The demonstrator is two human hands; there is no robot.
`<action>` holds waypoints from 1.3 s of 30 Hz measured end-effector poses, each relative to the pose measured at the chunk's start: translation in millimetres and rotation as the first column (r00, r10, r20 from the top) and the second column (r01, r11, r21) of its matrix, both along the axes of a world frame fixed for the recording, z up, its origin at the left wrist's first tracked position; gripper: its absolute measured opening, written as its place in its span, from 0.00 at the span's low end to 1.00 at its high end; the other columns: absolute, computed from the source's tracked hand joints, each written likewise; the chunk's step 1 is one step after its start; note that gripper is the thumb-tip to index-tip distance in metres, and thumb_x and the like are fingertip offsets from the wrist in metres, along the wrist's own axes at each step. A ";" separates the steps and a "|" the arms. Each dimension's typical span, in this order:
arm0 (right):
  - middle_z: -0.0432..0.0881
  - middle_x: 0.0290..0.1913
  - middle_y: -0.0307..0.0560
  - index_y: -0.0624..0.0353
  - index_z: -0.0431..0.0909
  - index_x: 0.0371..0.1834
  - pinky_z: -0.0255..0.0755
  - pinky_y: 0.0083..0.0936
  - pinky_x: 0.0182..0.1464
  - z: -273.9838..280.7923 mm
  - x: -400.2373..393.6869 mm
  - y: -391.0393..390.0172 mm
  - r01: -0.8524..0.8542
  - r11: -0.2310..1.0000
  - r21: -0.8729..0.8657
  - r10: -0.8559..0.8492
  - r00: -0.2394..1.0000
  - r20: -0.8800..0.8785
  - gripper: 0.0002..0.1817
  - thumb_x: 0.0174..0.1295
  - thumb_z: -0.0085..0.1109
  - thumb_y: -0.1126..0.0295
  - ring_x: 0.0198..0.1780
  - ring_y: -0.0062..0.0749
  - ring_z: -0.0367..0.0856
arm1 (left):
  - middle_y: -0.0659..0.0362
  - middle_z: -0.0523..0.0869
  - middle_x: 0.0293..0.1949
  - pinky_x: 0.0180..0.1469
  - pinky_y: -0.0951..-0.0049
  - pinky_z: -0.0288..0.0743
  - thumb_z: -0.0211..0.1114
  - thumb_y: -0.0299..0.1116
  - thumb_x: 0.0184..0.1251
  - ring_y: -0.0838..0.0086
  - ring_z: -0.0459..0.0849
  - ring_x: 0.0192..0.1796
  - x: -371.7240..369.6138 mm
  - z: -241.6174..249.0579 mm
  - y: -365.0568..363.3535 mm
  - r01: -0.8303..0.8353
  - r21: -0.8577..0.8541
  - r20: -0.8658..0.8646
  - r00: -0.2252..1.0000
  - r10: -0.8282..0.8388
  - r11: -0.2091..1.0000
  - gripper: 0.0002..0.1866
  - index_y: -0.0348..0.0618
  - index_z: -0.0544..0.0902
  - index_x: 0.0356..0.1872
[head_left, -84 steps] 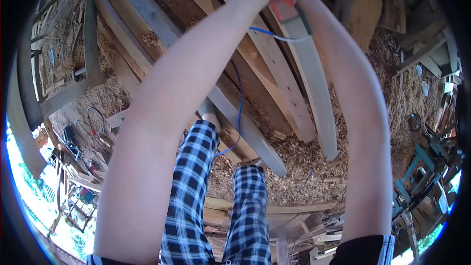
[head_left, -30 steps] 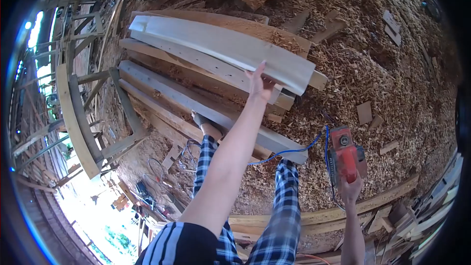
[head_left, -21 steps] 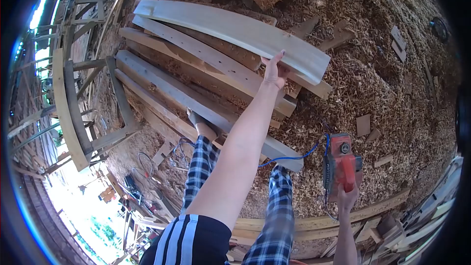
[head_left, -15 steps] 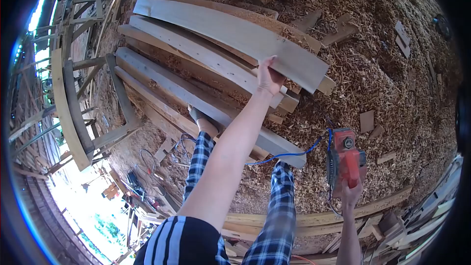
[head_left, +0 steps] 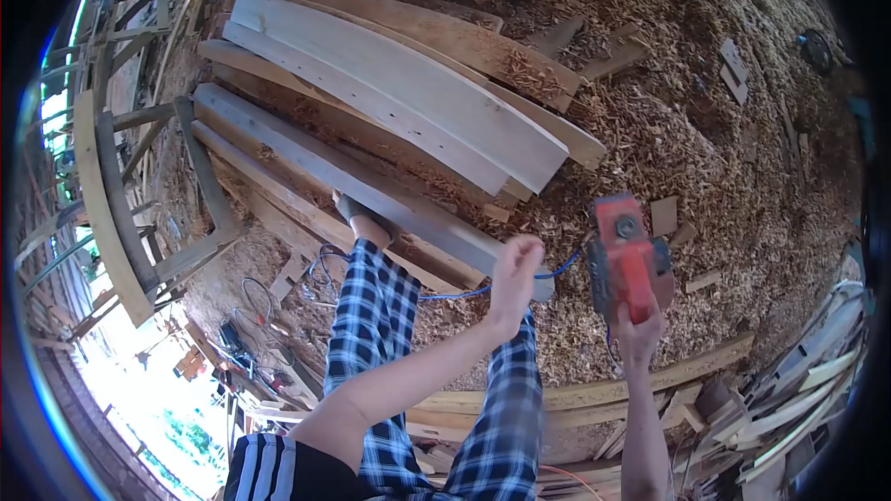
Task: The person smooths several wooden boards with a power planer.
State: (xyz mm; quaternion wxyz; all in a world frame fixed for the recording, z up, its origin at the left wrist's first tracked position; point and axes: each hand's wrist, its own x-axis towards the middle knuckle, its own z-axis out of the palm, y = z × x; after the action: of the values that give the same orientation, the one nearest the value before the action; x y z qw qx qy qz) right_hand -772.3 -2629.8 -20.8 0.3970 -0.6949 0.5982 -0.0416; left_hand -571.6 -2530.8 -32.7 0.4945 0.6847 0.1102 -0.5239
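My right hand (head_left: 640,332) is wrapped round the handle of a red electric planer (head_left: 635,269), held over the wood shavings right of the boards. My left hand (head_left: 515,286) is in the air above the near end of a long grey-faced beam (head_left: 371,187). Its fingers are loosely bent, slightly blurred, and nothing shows in them. Farther off, a pale board (head_left: 399,65) lies flat along another pale board with small dark holes (head_left: 371,109). A blue cord (head_left: 561,267) runs from near the planer, passing behind my left hand.
Shavings (head_left: 687,139) cover the ground. A wooden frame (head_left: 116,195) stands at the left. Long timbers (head_left: 594,394) lie near my legs, with a heap of offcuts (head_left: 789,408) at the right. One of my feet (head_left: 367,227) is beside the grey-faced beam.
My left hand has let go of the pale board and drawn back toward me. That board now lies against the one with holes. The planer stays in my right hand.
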 end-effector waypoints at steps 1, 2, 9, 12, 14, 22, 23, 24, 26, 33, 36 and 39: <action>0.80 0.26 0.52 0.62 0.77 0.35 0.71 0.30 0.33 4.3 14.4 -3.3 -0.015 0.999 0.033 0.014 0.999 0.042 0.13 0.48 0.65 0.70 0.27 0.37 0.79 | 0.59 0.76 0.49 0.54 0.77 0.68 0.55 0.33 0.70 0.79 0.74 0.48 -12.5 6.9 2.5 0.000 -0.002 -0.008 1.000 0.000 1.000 0.17 0.38 0.72 0.56; 0.80 0.26 0.52 0.62 0.77 0.35 0.71 0.30 0.33 5.6 26.7 -6.5 -0.016 0.999 0.031 0.015 0.999 0.036 0.13 0.48 0.65 0.70 0.27 0.37 0.79 | 0.60 0.76 0.48 0.53 0.77 0.68 0.56 0.33 0.69 0.79 0.74 0.48 -26.9 16.5 0.9 0.083 -0.097 -0.058 0.994 -0.089 0.992 0.16 0.38 0.73 0.55; 0.79 0.25 0.53 0.57 0.77 0.35 0.71 0.34 0.29 -22.1 131.0 -27.4 -0.406 0.914 -0.023 0.397 0.879 0.263 0.13 0.45 0.65 0.69 0.28 0.51 0.79 | 0.66 0.78 0.37 0.44 0.79 0.69 0.65 0.36 0.63 0.83 0.74 0.40 -16.2 11.5 -58.3 -0.177 -0.163 -0.019 0.984 0.176 0.971 0.15 0.41 0.76 0.46; 0.80 0.26 0.53 0.55 0.78 0.36 0.72 0.33 0.31 -33.2 165.8 -27.9 -0.445 0.894 -0.054 0.444 0.861 0.249 0.12 0.47 0.63 0.68 0.31 0.48 0.81 | 0.59 0.83 0.36 0.45 0.75 0.73 0.70 0.40 0.57 0.77 0.80 0.39 16.4 -11.2 -67.6 -0.337 -0.138 -0.110 0.940 0.324 0.931 0.21 0.36 0.77 0.45; 0.80 0.27 0.53 0.55 0.78 0.38 0.72 0.33 0.32 -44.9 179.0 -24.5 -0.420 0.908 -0.006 0.407 0.876 0.259 0.12 0.48 0.63 0.68 0.31 0.48 0.80 | 0.57 0.83 0.36 0.45 0.74 0.73 0.69 0.41 0.57 0.76 0.81 0.40 29.9 -19.0 -66.1 -0.349 -0.144 -0.112 0.936 0.335 0.926 0.20 0.37 0.76 0.43; 0.80 0.27 0.54 0.56 0.77 0.38 0.72 0.34 0.31 -54.1 289.6 -26.1 -0.559 0.829 -0.032 0.550 0.802 0.233 0.12 0.49 0.62 0.68 0.31 0.51 0.81 | 0.60 0.82 0.35 0.44 0.75 0.72 0.68 0.40 0.60 0.79 0.79 0.38 129.8 -28.2 -59.2 -0.389 -0.221 0.110 0.901 0.420 0.894 0.17 0.36 0.76 0.41; 0.80 0.27 0.54 0.56 0.77 0.38 0.72 0.34 0.31 -57.9 312.8 -22.9 -0.566 0.823 -0.040 0.558 0.795 0.236 0.12 0.49 0.62 0.68 0.31 0.51 0.81 | 0.63 0.81 0.35 0.45 0.77 0.71 0.67 0.38 0.61 0.81 0.77 0.39 151.0 -29.7 -57.3 -0.437 -0.230 0.083 0.881 0.465 0.869 0.15 0.38 0.77 0.41; 0.80 0.27 0.54 0.55 0.77 0.39 0.72 0.34 0.31 -64.1 337.2 -18.9 -0.578 0.813 -0.074 0.576 0.777 0.255 0.13 0.49 0.63 0.68 0.30 0.52 0.81 | 0.63 0.81 0.35 0.45 0.77 0.71 0.67 0.38 0.61 0.81 0.77 0.39 174.1 -32.9 -53.8 -0.444 -0.236 0.085 0.876 0.474 0.864 0.15 0.38 0.77 0.41; 0.80 0.27 0.54 0.55 0.77 0.39 0.72 0.35 0.31 -70.3 390.8 -8.7 -0.598 0.794 -0.110 0.603 0.749 0.275 0.13 0.49 0.63 0.67 0.30 0.52 0.81 | 0.64 0.80 0.34 0.45 0.78 0.71 0.66 0.38 0.62 0.82 0.76 0.38 226.9 -42.4 -41.4 -0.474 -0.281 0.104 0.850 0.517 0.835 0.14 0.37 0.77 0.40; 0.82 0.30 0.56 0.56 0.80 0.38 0.73 0.39 0.36 -76.1 608.8 37.4 -0.634 0.731 -0.252 0.679 0.711 0.181 0.13 0.49 0.62 0.65 0.35 0.53 0.81 | 0.57 0.83 0.34 0.43 0.74 0.72 0.66 0.45 0.60 0.75 0.80 0.38 441.7 -57.0 5.5 -0.447 -0.330 0.248 0.809 0.533 0.831 0.20 0.34 0.79 0.37; 0.83 0.33 0.56 0.57 0.81 0.36 0.74 0.41 0.38 -88.5 706.9 55.3 -0.646 0.684 -0.339 0.708 0.700 0.094 0.13 0.49 0.62 0.63 0.37 0.53 0.82 | 0.59 0.83 0.39 0.46 0.75 0.72 0.66 0.44 0.61 0.78 0.78 0.42 540.2 -60.0 23.8 -0.419 -0.328 0.314 0.796 0.517 0.846 0.20 0.36 0.80 0.43; 0.83 0.35 0.59 0.61 0.81 0.35 0.76 0.42 0.39 -81.4 802.3 70.5 -0.693 0.607 -0.390 0.756 0.654 0.017 0.13 0.49 0.63 0.65 0.41 0.52 0.83 | 0.50 0.83 0.42 0.49 0.68 0.73 0.67 0.49 0.55 0.67 0.81 0.46 635.0 -65.0 40.2 -0.410 -0.302 0.411 0.759 0.505 0.861 0.27 0.32 0.79 0.44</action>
State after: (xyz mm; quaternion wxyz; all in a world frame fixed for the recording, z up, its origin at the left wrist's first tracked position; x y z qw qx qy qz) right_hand 30.0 -2559.3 -102.3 0.3017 -0.9294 0.2081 -0.0446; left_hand 63.4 -2490.6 -97.7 0.6833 0.6923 0.0984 -0.2101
